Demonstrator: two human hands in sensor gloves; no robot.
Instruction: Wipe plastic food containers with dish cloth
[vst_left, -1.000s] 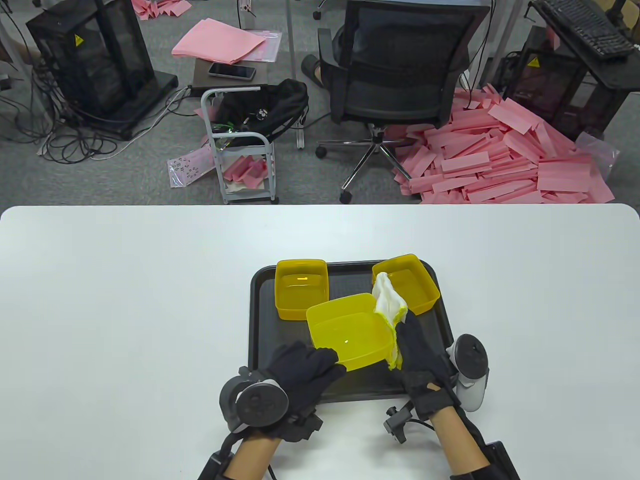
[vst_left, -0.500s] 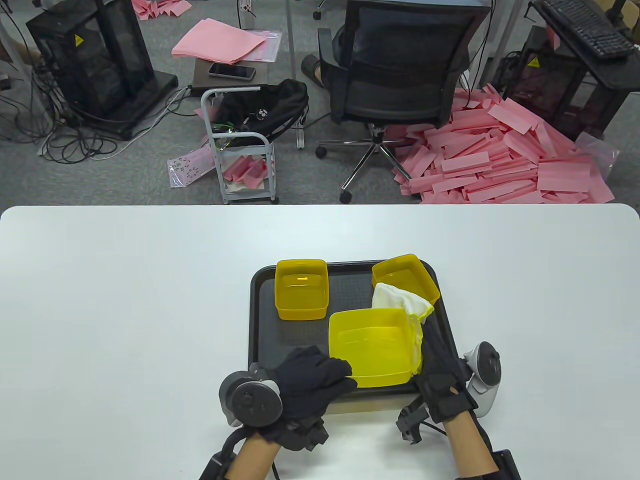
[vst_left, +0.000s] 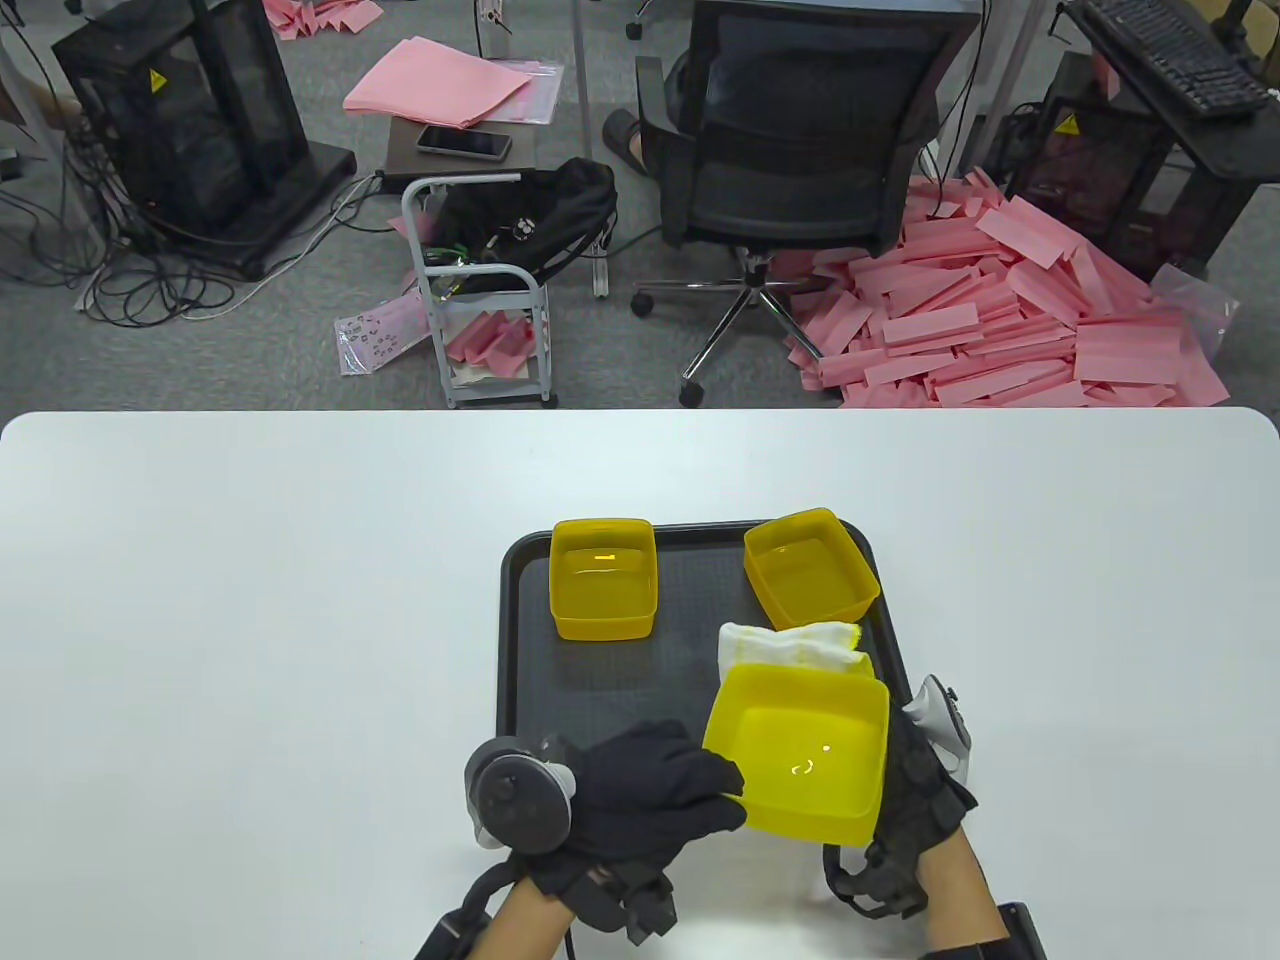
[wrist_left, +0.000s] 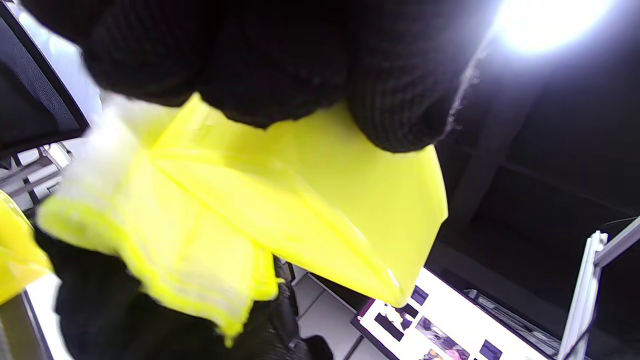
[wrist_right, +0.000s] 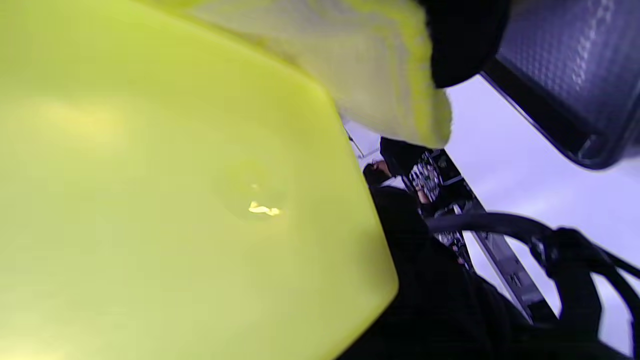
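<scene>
Table view: A black tray (vst_left: 520, 640) sits on the white counter (vst_left: 250, 600). Two yellow plastic containers stand upright on the tray's far half: the far-left container (vst_left: 603, 578) and the far-right container (vst_left: 811, 568), well apart from each other. A third, larger yellow container (vst_left: 800, 765) is held above the tray's near-right corner, tilted, its opening facing the camera. The left hand (vst_left: 650, 800) grips this container at its near-left corner, fingers curled over the rim. The right hand (vst_left: 915, 790) lies behind the container's right side and is largely hidden by it. A white and yellow dish cloth (vst_left: 790, 645) shows above the held container's far edge, touching it.

Left wrist view: The gloved fingers (wrist_left: 280, 65) of the left hand are closed over the edge of the held container (wrist_left: 320, 200). The dish cloth (wrist_left: 150, 250) lies bunched against the container's underside, with the dark glove of the right hand (wrist_left: 100, 310) beneath it. The image is blurred.

Right wrist view: The held container (wrist_right: 175, 200) fills most of the frame. The dish cloth (wrist_right: 380, 85) is pressed against its outer wall, and a gloved fingertip (wrist_right: 460, 40) of the right hand is on the cloth. How far that hand's fingers are curled cannot be told. A corner of the tray (wrist_right: 565, 100) appears at upper right, over the counter (wrist_right: 525, 175).
</scene>
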